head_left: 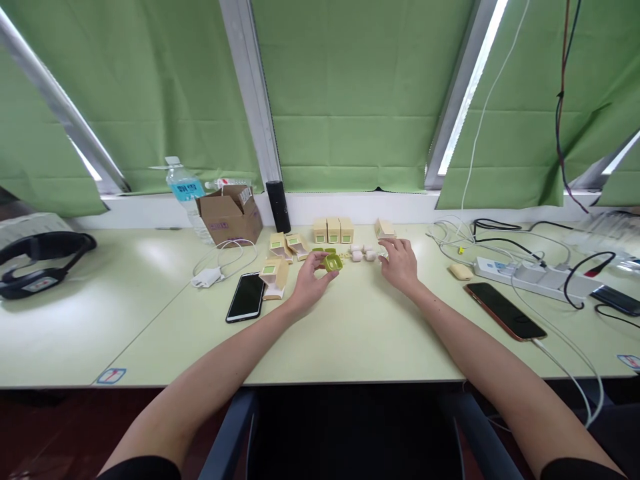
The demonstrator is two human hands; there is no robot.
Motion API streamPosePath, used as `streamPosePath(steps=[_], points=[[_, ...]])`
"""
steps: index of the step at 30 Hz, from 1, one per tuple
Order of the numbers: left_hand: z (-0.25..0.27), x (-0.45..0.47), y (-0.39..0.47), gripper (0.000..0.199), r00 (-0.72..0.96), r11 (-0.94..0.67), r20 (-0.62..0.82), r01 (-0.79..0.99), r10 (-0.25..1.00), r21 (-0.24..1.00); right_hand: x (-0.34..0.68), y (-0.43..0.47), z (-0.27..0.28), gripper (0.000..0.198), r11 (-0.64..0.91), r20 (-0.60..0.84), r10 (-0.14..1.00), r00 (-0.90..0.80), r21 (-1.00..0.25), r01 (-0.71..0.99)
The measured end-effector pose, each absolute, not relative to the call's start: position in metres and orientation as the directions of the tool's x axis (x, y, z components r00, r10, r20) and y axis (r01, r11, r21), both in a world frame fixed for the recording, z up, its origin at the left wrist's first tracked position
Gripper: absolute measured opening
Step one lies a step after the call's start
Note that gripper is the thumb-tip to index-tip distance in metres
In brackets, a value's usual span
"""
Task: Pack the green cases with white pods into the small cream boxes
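My left hand [311, 281] pinches a small green open case [333, 262] between thumb and fingers, its hollow inside facing me. More green pieces [324, 251] lie on the table just behind it. Several small pale pinkish-white rounded blocks [357, 256] stand grouped between my hands. Just right of that group is my right hand [400, 263], thumb and fingers apart and bent toward the tabletop. Something whitish shows by its fingertips; whether they touch it I cannot tell.
Small cream boxes [333, 231] stand in a row behind, with another box [385, 229] to the right. Opened boxes [274, 275] lie left, by a phone [246, 297]. A cardboard carton [231, 217] and black cylinder [279, 207] stand behind. A power strip [535, 279], cables and second phone [505, 311] lie right.
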State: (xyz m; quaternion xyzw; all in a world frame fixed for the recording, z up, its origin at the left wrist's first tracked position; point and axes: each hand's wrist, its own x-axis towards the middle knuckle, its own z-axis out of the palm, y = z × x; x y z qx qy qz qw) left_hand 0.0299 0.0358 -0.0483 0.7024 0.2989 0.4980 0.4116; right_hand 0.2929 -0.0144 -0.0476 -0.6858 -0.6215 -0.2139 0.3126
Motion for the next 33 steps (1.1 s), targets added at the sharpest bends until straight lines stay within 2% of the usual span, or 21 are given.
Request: streamPosePath(steps=[3,7,10,17,25,28,31,33], points=[[-0.049,0.03,0.034,0.041,0.345,-0.498,0.46,0.027,0.818,0.867,0.299,-0.011,-0.053,0.043,-0.119,0.607,0.785,0.126,-0.052,0.992],[-0.05,0.029,0.031,0.04,0.352,-0.547,0.491,0.075,0.797,0.834,0.288,-0.009,-0.059,0.046,-0.112,0.541,0.84,0.034,0.112,0.987],[-0.052,0.027,0.032,0.04,0.365,-0.584,0.515,0.109,0.776,0.804,0.282,-0.007,-0.062,0.044,-0.108,0.515,0.857,0.006,0.168,0.98],[-0.051,0.025,0.027,0.04,0.425,-0.617,0.51,0.159,0.748,0.771,0.288,-0.001,-0.067,0.037,-0.018,0.506,0.859,-0.069,0.166,0.986],[-0.046,0.025,0.019,0.041,0.48,-0.693,0.561,0.148,0.674,0.706,0.289,0.002,-0.068,0.041,-0.025,0.576,0.816,-0.053,0.127,0.992],[-0.046,0.025,0.021,0.042,0.475,-0.695,0.561,0.163,0.677,0.701,0.287,0.001,-0.064,0.038,0.035,0.655,0.755,-0.03,0.006,0.999],[-0.047,0.026,0.024,0.041,0.451,-0.712,0.586,0.184,0.673,0.677,0.282,-0.001,-0.058,0.034,0.161,0.731,0.673,0.11,-0.291,0.943],[-0.047,0.026,0.025,0.042,0.432,-0.723,0.604,0.194,0.669,0.663,0.274,-0.005,-0.053,0.031,0.293,0.723,0.656,0.219,-0.51,0.809]])
